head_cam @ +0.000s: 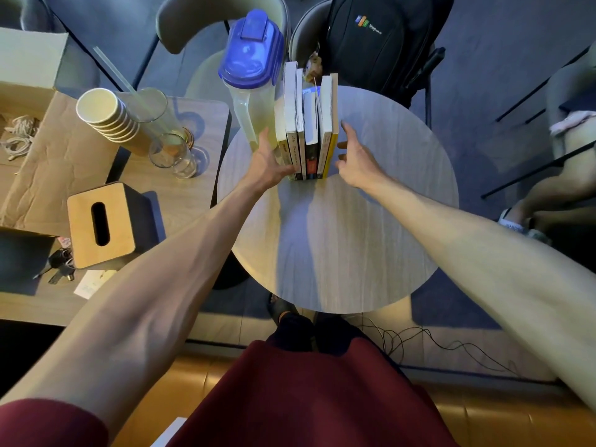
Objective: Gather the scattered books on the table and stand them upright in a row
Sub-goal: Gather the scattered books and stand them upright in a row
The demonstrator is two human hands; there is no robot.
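Observation:
Several books (306, 124) stand upright in a tight row on the round grey table (338, 240), spines toward me. A yellow-spined book (330, 150) ends the row on the right. My left hand (269, 162) lies flat against the leftmost book, thumb at the bottom of the spines. My right hand (354, 159) is just right of the yellow book with fingers spread; its fingertips touch or nearly touch the cover. Neither hand grips a book.
A clear pitcher with a blue lid (251, 79) stands right beside the row's left end. The side table to the left holds stacked paper cups (106, 114), glasses (171, 153) and a wooden tissue box (103, 224). A black backpack (377, 40) sits on a chair behind.

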